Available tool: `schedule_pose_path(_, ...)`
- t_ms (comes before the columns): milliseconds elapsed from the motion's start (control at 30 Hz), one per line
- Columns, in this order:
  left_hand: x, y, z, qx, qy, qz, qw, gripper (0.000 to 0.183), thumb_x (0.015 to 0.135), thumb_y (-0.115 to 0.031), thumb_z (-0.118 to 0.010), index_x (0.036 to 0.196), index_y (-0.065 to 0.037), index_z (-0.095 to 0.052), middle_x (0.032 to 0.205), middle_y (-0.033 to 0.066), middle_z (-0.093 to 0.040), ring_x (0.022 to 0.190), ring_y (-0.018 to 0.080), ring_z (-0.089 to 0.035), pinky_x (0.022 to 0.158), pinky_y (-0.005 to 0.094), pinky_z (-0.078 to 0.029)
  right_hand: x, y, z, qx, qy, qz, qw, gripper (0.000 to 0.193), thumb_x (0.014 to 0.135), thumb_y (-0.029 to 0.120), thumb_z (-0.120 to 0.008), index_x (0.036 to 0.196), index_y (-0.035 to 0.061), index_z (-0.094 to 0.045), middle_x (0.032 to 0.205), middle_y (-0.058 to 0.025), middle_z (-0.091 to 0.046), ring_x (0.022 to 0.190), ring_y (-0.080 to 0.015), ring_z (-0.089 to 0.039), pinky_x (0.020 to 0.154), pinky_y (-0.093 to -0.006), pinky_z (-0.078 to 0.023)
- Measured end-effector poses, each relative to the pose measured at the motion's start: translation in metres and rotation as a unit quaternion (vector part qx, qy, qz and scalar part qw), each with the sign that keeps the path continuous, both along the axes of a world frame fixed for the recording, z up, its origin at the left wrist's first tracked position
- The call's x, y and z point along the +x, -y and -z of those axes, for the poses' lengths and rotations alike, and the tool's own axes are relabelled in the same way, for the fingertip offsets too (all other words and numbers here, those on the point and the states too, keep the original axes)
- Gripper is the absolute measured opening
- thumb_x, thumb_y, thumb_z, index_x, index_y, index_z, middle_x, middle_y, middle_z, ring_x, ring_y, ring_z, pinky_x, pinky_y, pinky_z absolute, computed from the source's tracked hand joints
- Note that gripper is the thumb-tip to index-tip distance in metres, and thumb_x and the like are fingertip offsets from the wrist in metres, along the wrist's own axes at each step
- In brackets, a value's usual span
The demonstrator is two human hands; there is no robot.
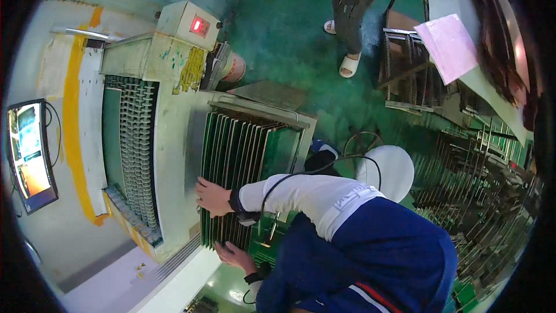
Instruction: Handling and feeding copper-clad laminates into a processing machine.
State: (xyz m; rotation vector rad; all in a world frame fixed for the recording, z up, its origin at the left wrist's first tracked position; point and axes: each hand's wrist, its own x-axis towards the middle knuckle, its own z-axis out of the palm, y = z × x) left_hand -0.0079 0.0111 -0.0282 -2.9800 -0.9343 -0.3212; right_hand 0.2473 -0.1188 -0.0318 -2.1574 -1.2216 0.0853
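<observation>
Green flat panels (231, 133), which look like circuit boards, stand on edge in a close row in a rack (310, 139). My right hand (214, 197), fingers spread, rests over the edges of the leftmost panels. My left hand (236, 257) is lower in the view, its fingers stretched out against the near ends of the panels. No panel visibly stands apart from the row in either hand. Some fingertips are hidden among the panel edges. A black cord (289, 177) hangs across my right sleeve.
Left of the rack is a machine with rows of rollers (139, 156) and a control box (190, 25) with a red display. A monitor (33, 153) hangs far left. Another person (353, 17) stands beyond. A white round stool (387, 173) and racks (480, 197) are right.
</observation>
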Motion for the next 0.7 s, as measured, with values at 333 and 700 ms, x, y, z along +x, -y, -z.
schedule_pose_path(333, 0.012, -0.001, -0.001, -0.069, -0.024, -0.062, 0.995, 0.059, 0.104, -0.047, -0.045, 0.149, -0.01, -0.044, 0.149, 0.0178, -0.047, 0.134, 0.0397, -0.044, 0.112, 0.0547, -0.03, 0.007, 0.008, 0.015, 0.098, 0.059, 0.032, 0.993, 0.061, 0.069, 0.053, -0.078, 0.108, 0.0069, -0.073, 0.124, -0.0175, -0.062, 0.132, -0.034, -0.045, 0.12, -0.0584, -0.018)
schedule_pose_path(700, 0.01, 0.01, 0.005, -0.011, -0.027, -0.057, 0.998, 0.057, 0.103, -0.042, -0.05, 0.15, -0.011, -0.043, 0.151, 0.0154, -0.044, 0.138, 0.0387, -0.04, 0.114, 0.0554, -0.027, 0.01, 0.026, 0.004, 0.04, -0.001, -0.078, 0.996, 0.07, 0.078, 0.047, -0.078, 0.13, 0.0038, -0.06, 0.146, -0.0227, -0.049, 0.144, -0.0383, -0.034, 0.122, -0.0558, -0.019)
